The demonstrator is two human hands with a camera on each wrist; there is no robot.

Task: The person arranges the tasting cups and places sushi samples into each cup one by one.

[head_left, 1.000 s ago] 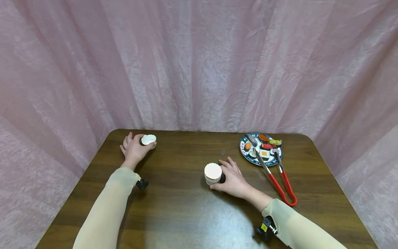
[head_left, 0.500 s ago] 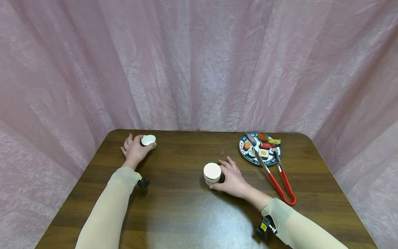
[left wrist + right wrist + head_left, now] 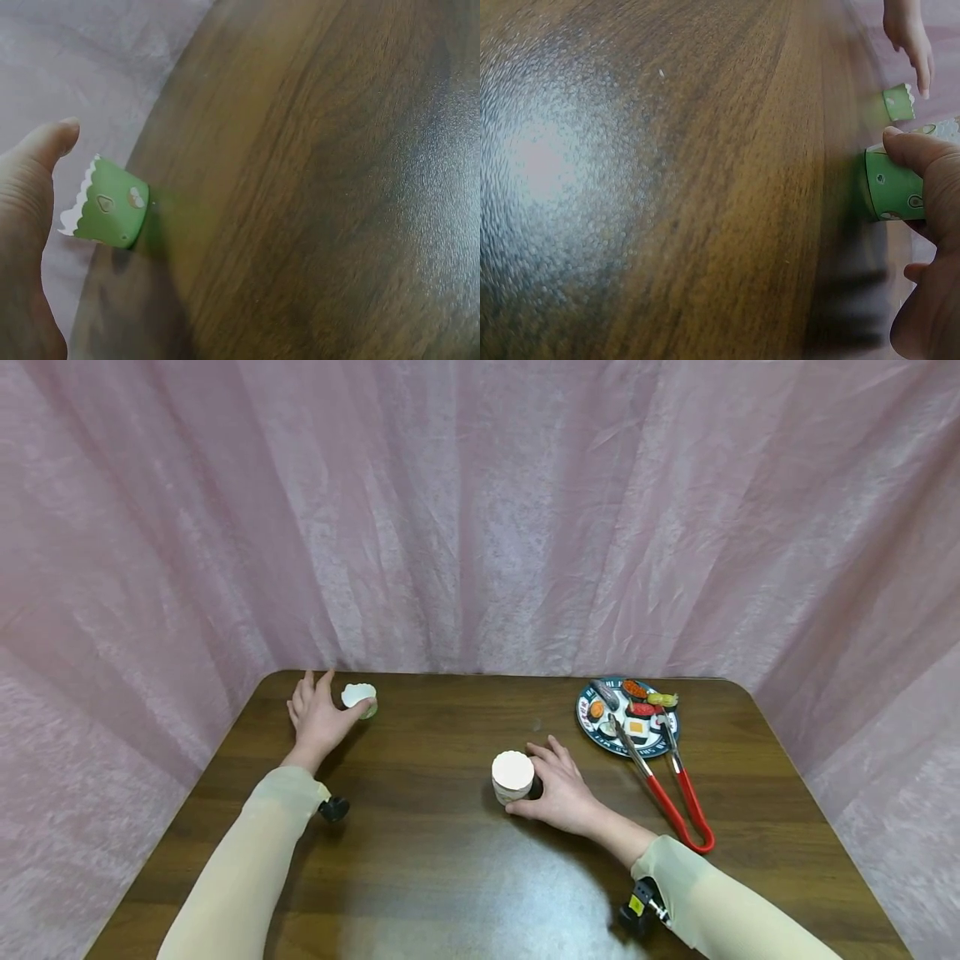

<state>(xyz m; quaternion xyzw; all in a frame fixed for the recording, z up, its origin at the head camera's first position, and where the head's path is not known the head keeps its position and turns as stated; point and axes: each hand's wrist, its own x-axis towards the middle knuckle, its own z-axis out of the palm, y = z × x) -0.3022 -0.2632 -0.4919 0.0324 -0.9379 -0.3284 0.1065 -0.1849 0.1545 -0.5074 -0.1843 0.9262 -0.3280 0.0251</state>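
Note:
At the far left of the table stands a small green paper baking cup [image 3: 116, 202] with a white scalloped rim and printed motifs. Beside it, my left hand [image 3: 318, 720] has its fingers spread and its thumb close to the rim; the left wrist view shows a gap between thumb and cup. Near mid-table my right hand [image 3: 561, 793] holds another baking cup [image 3: 512, 773] upright between thumb and fingers. In the right wrist view this green cup [image 3: 892, 186] looks taller, with patterned paper above the thumb; whether several are nested I cannot tell.
A round blue-rimmed plate [image 3: 587, 734] with several sushi pieces stands at the back right. Red-handled metal tongs [image 3: 672, 814] lie with their tips over it, right of my right hand. A pink curtain [image 3: 480, 527] hangs along the table's back edge.
My left hand has let go of the small baking cup and drawn slightly left, its fingers spreading; the cup stays standing. The right hand and its cup have not moved.

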